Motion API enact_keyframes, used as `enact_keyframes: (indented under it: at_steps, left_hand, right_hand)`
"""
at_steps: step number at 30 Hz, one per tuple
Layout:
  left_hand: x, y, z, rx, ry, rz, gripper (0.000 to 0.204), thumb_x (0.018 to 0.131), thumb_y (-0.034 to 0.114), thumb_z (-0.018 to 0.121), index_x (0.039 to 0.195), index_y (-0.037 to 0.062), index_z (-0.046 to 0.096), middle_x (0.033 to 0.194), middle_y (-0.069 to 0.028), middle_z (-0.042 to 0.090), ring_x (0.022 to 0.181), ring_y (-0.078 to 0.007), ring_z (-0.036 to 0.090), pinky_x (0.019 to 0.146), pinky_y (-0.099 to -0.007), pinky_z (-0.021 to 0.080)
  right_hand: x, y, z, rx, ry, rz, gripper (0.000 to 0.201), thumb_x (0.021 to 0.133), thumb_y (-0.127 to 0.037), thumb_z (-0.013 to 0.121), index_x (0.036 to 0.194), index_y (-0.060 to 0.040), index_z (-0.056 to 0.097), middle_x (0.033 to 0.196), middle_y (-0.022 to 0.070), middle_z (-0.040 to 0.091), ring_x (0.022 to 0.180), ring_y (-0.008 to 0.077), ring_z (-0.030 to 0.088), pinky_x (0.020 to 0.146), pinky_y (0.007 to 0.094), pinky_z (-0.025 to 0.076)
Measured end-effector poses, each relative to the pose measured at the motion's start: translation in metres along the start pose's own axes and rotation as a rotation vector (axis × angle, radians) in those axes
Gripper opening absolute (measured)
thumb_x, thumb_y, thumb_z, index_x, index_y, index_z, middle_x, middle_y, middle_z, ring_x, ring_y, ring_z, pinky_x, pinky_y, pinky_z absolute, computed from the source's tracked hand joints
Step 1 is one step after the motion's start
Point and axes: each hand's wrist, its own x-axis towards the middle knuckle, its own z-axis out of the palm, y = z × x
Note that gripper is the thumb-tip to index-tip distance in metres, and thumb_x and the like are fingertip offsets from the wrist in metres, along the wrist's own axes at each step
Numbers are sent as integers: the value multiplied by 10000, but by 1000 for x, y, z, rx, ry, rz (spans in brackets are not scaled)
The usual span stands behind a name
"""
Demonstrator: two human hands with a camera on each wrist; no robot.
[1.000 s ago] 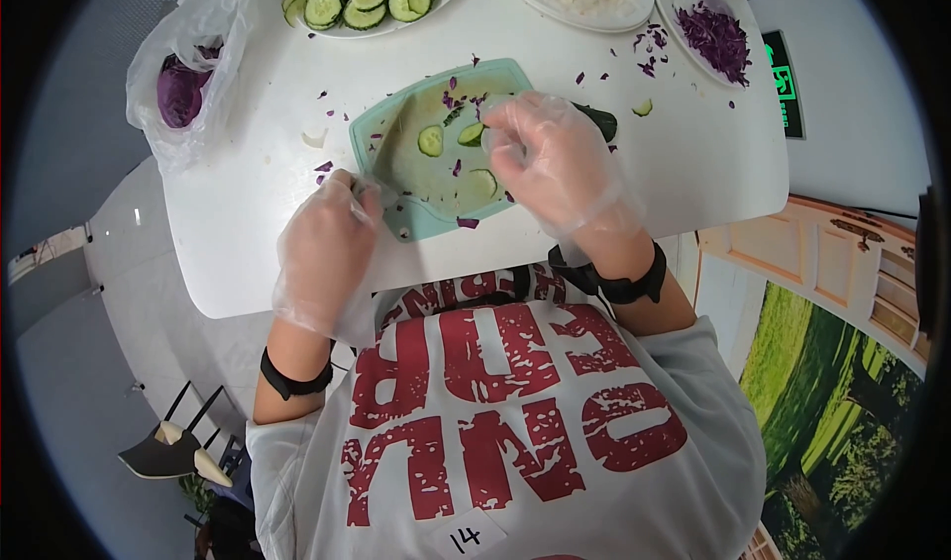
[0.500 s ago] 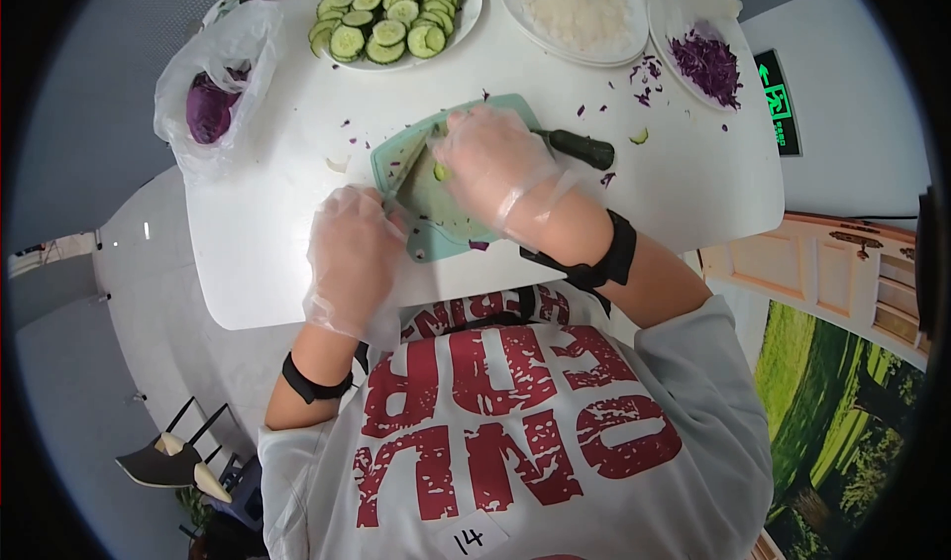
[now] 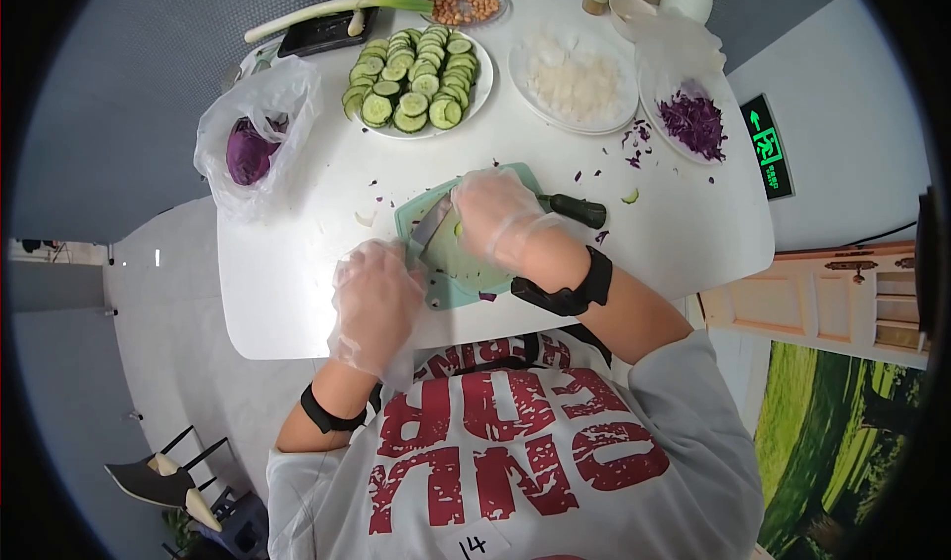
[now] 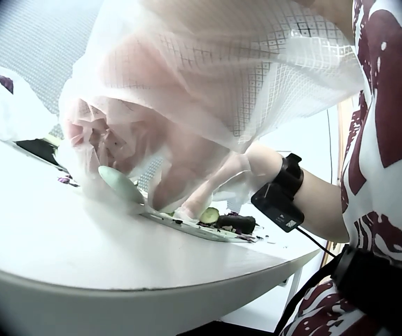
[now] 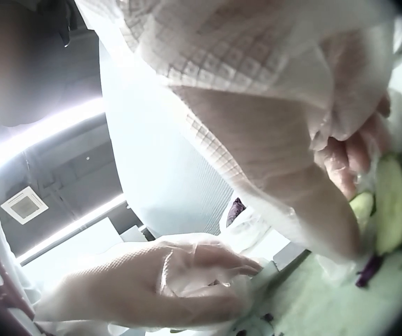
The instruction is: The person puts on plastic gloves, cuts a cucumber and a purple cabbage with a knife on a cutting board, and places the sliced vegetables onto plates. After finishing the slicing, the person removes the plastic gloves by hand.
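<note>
In the head view, my gloved left hand (image 3: 376, 298) is at the near-left edge of the green cutting board (image 3: 456, 288), gripping a knife. Its blade (image 3: 431, 225) slants over the board; a pale green handle (image 4: 120, 185) shows below the fist in the left wrist view. My gloved right hand (image 3: 495, 218) reaches down over the board, right of the blade. In the right wrist view its thumb and fingers pinch a small cucumber slice (image 5: 362, 206), beside a larger cut cucumber piece (image 5: 393, 203). A dark green cucumber end (image 3: 580, 210) lies at the board's right edge.
Behind the board stand a plate of cucumber slices (image 3: 421, 85), a plate of pale translucent pieces (image 3: 575, 83) and a plate of shredded purple cabbage (image 3: 693, 124). Bagged purple cabbage (image 3: 253, 151) sits left. A scallion (image 3: 347, 10) and peanuts (image 3: 466, 5) lie at the back.
The head view has tilted up, bringing the table's back into sight. My right hand has moved left across the board and now covers most of the slices seen there earlier. My left hand still grips the knife.
</note>
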Motion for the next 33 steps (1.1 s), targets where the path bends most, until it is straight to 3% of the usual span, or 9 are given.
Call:
enact_keyframes:
  at_steps: [2, 4, 14, 17, 21, 23, 25, 28, 33]
  left_hand:
    - [-1, 0, -3, -6, 1, 1, 320, 865, 303, 617, 1034, 31, 629, 960, -137, 599, 958, -311, 587, 880, -425, 441]
    - [-2, 1, -9, -19, -44, 12, 422, 879, 310, 616, 1161, -4, 613, 979, -164, 634, 972, -318, 589, 888, -422, 437]
    - [-4, -10, -35, -80, -88, 33, 548, 839, 311, 668, 1245, -41, 562, 1013, -179, 615, 992, -331, 579, 884, -413, 444]
    - [-4, -18, -37, -136, -87, 62, 553, 831, 301, 688, 1242, -47, 560, 1012, -170, 616, 1002, -339, 576, 873, -419, 455]
    - [3, -29, -50, -199, 99, 159, 483, 811, 211, 716, 1209, -35, 596, 992, -168, 618, 946, -344, 596, 841, -411, 479]
    - [14, -33, -54, -271, 161, 189, 449, 809, 193, 714, 1185, -34, 620, 983, -175, 620, 937, -346, 602, 838, -412, 481]
    - [31, -38, -56, -420, 226, 258, 419, 807, 133, 710, 1177, -42, 620, 1006, -195, 622, 952, -367, 601, 837, -426, 484]
    - [64, -34, -60, -616, 195, 283, 410, 824, 128, 690, 1179, -61, 610, 1016, -222, 618, 960, -385, 598, 852, -434, 480]
    - [112, -40, -45, -699, 46, 109, 525, 905, 212, 636, 1321, -80, 506, 1298, -262, 567, 1220, -374, 548, 1037, -384, 423]
  right_hand:
    - [-1, 0, -2, 16, 6, -1, 185, 747, -142, 703, 918, -72, 696, 938, 127, 665, 955, 318, 636, 879, 422, 479]
    - [-4, -1, -5, -14, 44, -30, 141, 750, -142, 697, 875, -79, 678, 904, 130, 663, 934, 322, 638, 864, 420, 486]
    - [-24, 9, -29, 216, 91, -67, 117, 759, -149, 641, 748, -38, 608, 839, 155, 636, 833, 348, 612, 785, 429, 490]
    - [-28, 16, -38, 357, 102, -67, 131, 749, -143, 666, 732, -36, 593, 811, 144, 628, 797, 327, 610, 740, 417, 491]
    - [-24, 26, -44, 570, 233, -101, 171, 732, -135, 726, 724, -41, 584, 721, 93, 609, 684, 237, 588, 648, 359, 485]
    - [-13, 31, -50, 625, 282, -135, 180, 730, -135, 745, 726, -48, 587, 696, 65, 609, 654, 191, 583, 624, 332, 480]
    - [9, 34, -56, 768, 244, -47, 159, 744, -160, 747, 741, -65, 620, 698, 23, 635, 639, 121, 581, 615, 298, 477]
    - [47, 40, -67, 835, 294, 10, 123, 762, -173, 736, 772, -77, 660, 725, -4, 655, 658, 81, 579, 624, 274, 476]
    - [93, 32, -87, 652, 395, 99, 186, 736, -257, 729, 864, -122, 728, 835, 52, 722, 747, 177, 675, 732, 307, 531]
